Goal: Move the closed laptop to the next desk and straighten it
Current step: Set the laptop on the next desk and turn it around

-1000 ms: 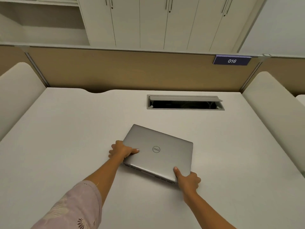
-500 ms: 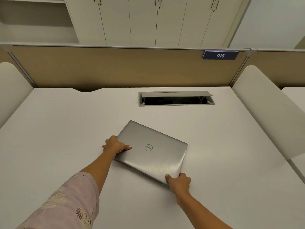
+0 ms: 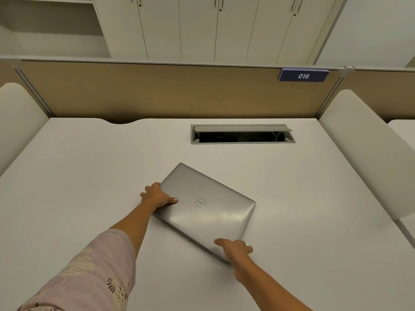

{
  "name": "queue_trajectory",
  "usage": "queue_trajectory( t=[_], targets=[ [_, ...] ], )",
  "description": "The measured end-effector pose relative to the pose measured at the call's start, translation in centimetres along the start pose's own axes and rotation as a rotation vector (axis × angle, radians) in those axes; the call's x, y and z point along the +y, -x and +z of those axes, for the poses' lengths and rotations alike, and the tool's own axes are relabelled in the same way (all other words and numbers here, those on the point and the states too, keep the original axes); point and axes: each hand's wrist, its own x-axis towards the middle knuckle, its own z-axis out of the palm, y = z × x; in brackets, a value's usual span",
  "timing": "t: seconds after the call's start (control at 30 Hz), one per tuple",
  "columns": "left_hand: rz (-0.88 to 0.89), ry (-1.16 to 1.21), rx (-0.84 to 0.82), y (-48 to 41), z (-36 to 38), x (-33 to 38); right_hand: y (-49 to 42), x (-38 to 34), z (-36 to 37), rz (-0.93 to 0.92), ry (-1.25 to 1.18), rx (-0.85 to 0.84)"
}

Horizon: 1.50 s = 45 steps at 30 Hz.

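Laptop [image 3: 207,209] lies closed and flat on the white tabletop [image 3: 89,176], in front of the open cable slot [image 3: 242,134] and a little nearer to the person. It sits crooked: its edges run at an angle to the slot, so the straightening is judged not yet done.

The left hand [image 3: 157,195] holds the side of the laptop that is further from the slot's right end; the thumb lies on the lid and the other fingers curl around the edge. The right hand [image 3: 235,249] holds the corner nearest to the person, with thumb on top and fingers bent around the edge.

Holding two opposite places probably gives good control for turning the laptop until its edges are parallel with the slot. A sign [image 3: 303,75] above the slot reads 016.
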Motion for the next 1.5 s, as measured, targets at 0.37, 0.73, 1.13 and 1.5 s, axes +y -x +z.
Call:
queue_trajectory(
  t=[0.37,0.73,1.13,1.5],
  targets=[
    [0.160,0.264,0.194,1.9,1.8,-1.0,-0.1,-1.6,-0.2,-0.261,0.031,0.262],
    [-0.145,0.570,0.279,7.9,6.5,-0.2,-4.8,-8.4,-3.0,-0.623,0.375,0.210],
    [-0.660,1.351,-0.046,10.3,6.0,3.4,-9.7,-9.5,-3.5,-0.777,0.600,0.103],
    [-0.692,1.342,-0.021,9.7,4.8,3.5,-10.5,-10.3,-2.4,-0.686,0.653,0.137]
  ],
)
